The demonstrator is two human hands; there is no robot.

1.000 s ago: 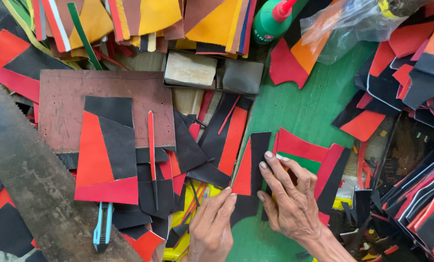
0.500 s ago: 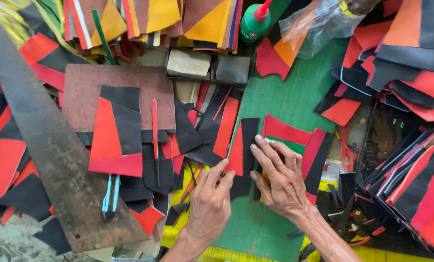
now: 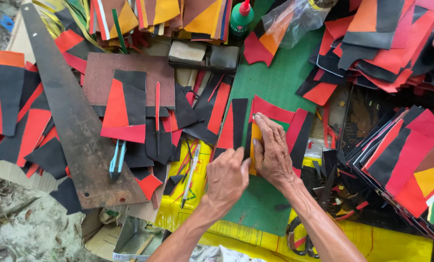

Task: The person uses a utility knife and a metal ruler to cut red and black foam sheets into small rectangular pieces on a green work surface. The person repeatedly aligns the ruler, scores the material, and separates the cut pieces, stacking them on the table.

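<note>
Grip, left hand (image 3: pixel 227 175): fingers curled, tips pinching the lower edge of a red-and-black piece (image 3: pixel 232 123) that lies flat on the green mat (image 3: pixel 275 82). Grip, right hand (image 3: pixel 271 153): fingers spread and pressed flat on an orange strip (image 3: pixel 254 140), which sits just beside the red-and-black piece, touching its right edge; whether the thumb closes under the strip cannot be told from this angle.

Position of the pieces: middle of the tabletop, on the mat's left margin, both hands close together over them.

Surroundings, left: a brown board (image 3: pixel 105 73) carrying another red-and-black panel (image 3: pixel 126 106), a thin red tool (image 3: pixel 157 104) lying upright across its right side. A long rusty triangular square (image 3: pixel 76 126) runs diagonally from the top left corner down to the lower middle. Blue-handled snips (image 3: pixel 116 159) lie at the square's right edge. A pen (image 3: pixel 191 172) rests on the yellow sheet (image 3: pixel 178 208) just left of the left hand.

Surroundings, top: a green glue bottle (image 3: pixel 241 19) with red cap, standing beside a clear plastic bag (image 3: pixel 294 19); a small dark box (image 3: pixel 205 54) with two compartments sits below the stacked colour offcuts (image 3: pixel 154 12).

Surroundings, right: deep stacks of finished panels (image 3: pixel 406 145) (red, black, some orange) fanned along the edge. Scissors (image 3: pixel 299 237) lie under the right forearm.
</note>
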